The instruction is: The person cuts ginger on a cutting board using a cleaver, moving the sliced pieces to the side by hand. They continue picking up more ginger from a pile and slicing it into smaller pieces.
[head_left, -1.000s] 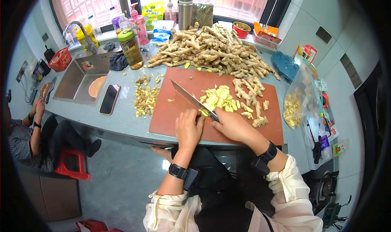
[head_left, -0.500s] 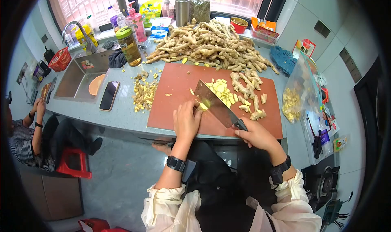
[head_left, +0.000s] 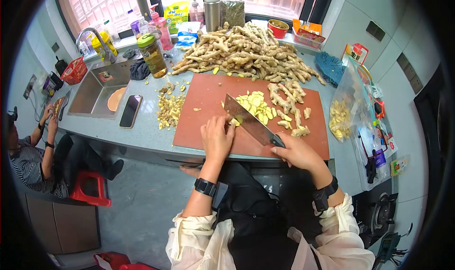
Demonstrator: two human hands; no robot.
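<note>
- Two hands worked at the near edge of the cutting board (head_left: pixel 204 128): our left hand (head_left: pixel 216 138) was curled shut over a small piece of ginger (head_left: pixel 235 122), pinning it to the board, and our right hand (head_left: pixel 297 152) was closed round the handle of the cleaver (head_left: pixel 249 120).
- We judged the grip sound if the left fingertips stayed tucked behind the knuckles, since the blade stood right against them.
- We held the cleaver tilted, its tip toward the board's middle; for even slices we would keep the flat against the knuckles and bring it down straight.
- Just beyond the blade lay the pile of cut slices (head_left: pixel 258 105), with unpeeled knobs (head_left: pixel 289 104) toward the board's right edge; we thought it wise to push slices clear so nothing slid under the blade.
- Off the board's left edge sat peel scraps (head_left: pixel 169 110) on the bench, and a phone (head_left: pixel 130 111) near the sink.
- At the far edge the big heap of ginger roots (head_left: pixel 246 54) waited.
</note>
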